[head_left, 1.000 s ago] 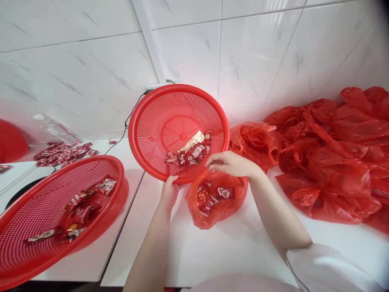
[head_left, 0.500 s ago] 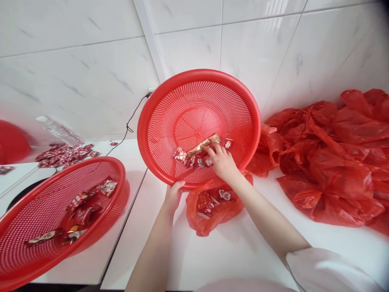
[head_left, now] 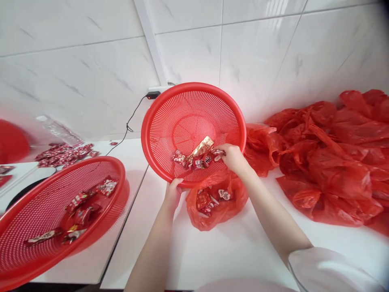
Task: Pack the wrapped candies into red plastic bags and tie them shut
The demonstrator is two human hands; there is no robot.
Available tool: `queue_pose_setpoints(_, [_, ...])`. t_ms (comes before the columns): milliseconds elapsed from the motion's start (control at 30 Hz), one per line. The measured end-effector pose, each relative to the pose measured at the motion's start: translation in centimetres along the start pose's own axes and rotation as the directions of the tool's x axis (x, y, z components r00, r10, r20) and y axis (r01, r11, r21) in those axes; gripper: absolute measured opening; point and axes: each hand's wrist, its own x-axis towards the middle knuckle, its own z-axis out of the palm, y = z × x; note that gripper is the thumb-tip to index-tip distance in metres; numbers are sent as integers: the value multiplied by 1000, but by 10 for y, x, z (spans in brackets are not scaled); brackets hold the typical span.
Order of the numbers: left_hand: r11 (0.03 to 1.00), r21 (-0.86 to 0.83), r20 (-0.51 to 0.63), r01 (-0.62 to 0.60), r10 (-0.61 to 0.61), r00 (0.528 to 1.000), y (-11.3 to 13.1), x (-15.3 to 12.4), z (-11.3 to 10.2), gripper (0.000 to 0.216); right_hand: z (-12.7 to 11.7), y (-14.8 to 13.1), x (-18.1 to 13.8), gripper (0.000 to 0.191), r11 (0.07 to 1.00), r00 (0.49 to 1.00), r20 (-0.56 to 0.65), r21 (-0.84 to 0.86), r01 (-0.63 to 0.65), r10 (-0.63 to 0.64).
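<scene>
A round red mesh basket (head_left: 182,109) is tilted up toward me above the white counter. My left hand (head_left: 172,194) grips its lower rim. Several small red candy packets (head_left: 194,159) and a gold wrapper (head_left: 202,146) lie at its low side. My right hand (head_left: 233,157) reaches inside the basket with fingers closed on red candy packets. Just below the basket stands an open red plastic bag (head_left: 212,211) with several packets inside.
A second red mesh basket (head_left: 36,215) with packets sits at the left. A heap of red plastic bags (head_left: 331,158) fills the right. More packets (head_left: 62,153), a plastic bottle (head_left: 57,129) and a black cable (head_left: 130,121) lie at the back left.
My right hand moved from the bag's mouth into the basket and closed on packets. The basket swung nearer and then back a little; my left hand kept hold of its rim.
</scene>
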Motion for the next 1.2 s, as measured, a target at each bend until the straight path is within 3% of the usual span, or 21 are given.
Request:
queue_pose_setpoints(167, [999,-39,13,4,-3,1000,0,2,-3,45,-11,-7,-1,30,975,999,1,217,-44,45])
queue_pose_setpoints(300, [994,-106,-31,-5,2,1000,-1,5,-6,40,-24,-15,-6,33,938,980,200,342,-51,-20])
queue_pose_setpoints(433, [991,-135,-99,-6,-7,995,1,7,-8,38,-31,-24,-13,26,896,895,432,432,-97,-112])
queue_pose_setpoints(600, [996,-88,-161,5,-19,987,5,10,-13,35,-36,-38,-19,31,914,778,580,405,-19,-241])
queue_pose_setpoints(667, [996,-88,-198,6,-23,980,6,11,-16,30,-39,-42,-20,28,916,739,618,401,-2,-269])
queue_pose_setpoints(900, [992,-129,-292,1,-39,955,13,15,-25,16,-62,-39,-24,23,834,679,644,546,-86,-352])
queue_pose_setpoints(1100, [992,-113,-341,54,-90,936,18,18,-28,12,-67,-41,-26,27,841,496,764,528,-115,-412])
queue_pose_setpoints(1200, [992,-125,-415,26,-76,907,21,19,-29,8,-57,-45,-27,29,905,527,785,420,-66,-325])
